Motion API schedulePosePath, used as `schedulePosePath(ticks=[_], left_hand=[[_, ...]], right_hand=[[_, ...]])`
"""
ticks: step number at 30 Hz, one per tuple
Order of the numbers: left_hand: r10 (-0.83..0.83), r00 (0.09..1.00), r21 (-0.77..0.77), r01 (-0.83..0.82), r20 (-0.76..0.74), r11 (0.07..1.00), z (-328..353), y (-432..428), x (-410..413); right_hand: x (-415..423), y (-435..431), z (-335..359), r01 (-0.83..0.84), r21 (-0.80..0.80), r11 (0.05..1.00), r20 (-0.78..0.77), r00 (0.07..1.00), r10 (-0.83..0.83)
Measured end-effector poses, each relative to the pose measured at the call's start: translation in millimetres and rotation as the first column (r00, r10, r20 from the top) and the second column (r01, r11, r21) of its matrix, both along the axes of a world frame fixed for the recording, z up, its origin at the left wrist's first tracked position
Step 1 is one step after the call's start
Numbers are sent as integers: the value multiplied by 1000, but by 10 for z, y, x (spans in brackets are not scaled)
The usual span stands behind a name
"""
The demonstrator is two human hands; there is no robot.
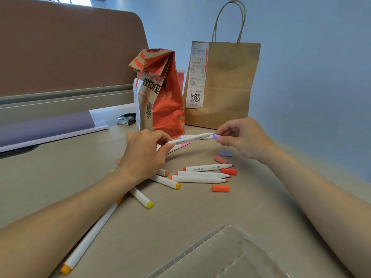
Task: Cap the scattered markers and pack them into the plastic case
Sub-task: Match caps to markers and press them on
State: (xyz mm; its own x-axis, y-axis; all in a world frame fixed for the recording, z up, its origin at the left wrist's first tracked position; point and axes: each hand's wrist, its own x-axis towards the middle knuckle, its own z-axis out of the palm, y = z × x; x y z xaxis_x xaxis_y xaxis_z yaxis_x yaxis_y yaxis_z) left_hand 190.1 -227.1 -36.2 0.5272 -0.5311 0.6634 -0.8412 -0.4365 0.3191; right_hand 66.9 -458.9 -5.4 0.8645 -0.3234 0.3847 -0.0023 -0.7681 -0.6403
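Observation:
My left hand (143, 155) grips a small bundle of white markers (190, 138) above the desk, one of them pink-ended. My right hand (241, 137) pinches a purple cap (216, 136) at the tip of the top marker. Below on the desk lie three uncapped white markers with red and orange tips (202, 173), and several capped yellow and orange ones (165, 181). Loose caps sit nearby: purple (225, 153), dull red (220, 159), red (228, 171) and orange (221, 188). The clear plastic case (210, 255) lies at the bottom edge.
An orange printed paper bag (160, 97) and a brown handled paper bag (224, 83) stand behind the markers. A lilac folder (46, 127) lies at the left below the desk partition. A long orange-capped marker (88, 239) lies under my left forearm.

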Motion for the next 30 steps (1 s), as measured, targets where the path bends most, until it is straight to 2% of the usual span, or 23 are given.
schedulePosePath(ticks=[8,17,23,30], left_hand=[[-15,1000,-12,15,-14,1000,9,20,-10],[-45,999,2,45,-5,999,11,22,-17],[-151,989,19,151,-4,988,6,35,-26],[-136,991,-10,136,-18,991,22,35,-30]], right_hand=[[-24,-117,14,58,34,998,33,998,-59],[-49,-17,48,-31,33,999,12,999,31],[-47,28,48,-94,-8,996,-57,994,94],[-29,56,43,-92,-28,995,-65,994,90]])
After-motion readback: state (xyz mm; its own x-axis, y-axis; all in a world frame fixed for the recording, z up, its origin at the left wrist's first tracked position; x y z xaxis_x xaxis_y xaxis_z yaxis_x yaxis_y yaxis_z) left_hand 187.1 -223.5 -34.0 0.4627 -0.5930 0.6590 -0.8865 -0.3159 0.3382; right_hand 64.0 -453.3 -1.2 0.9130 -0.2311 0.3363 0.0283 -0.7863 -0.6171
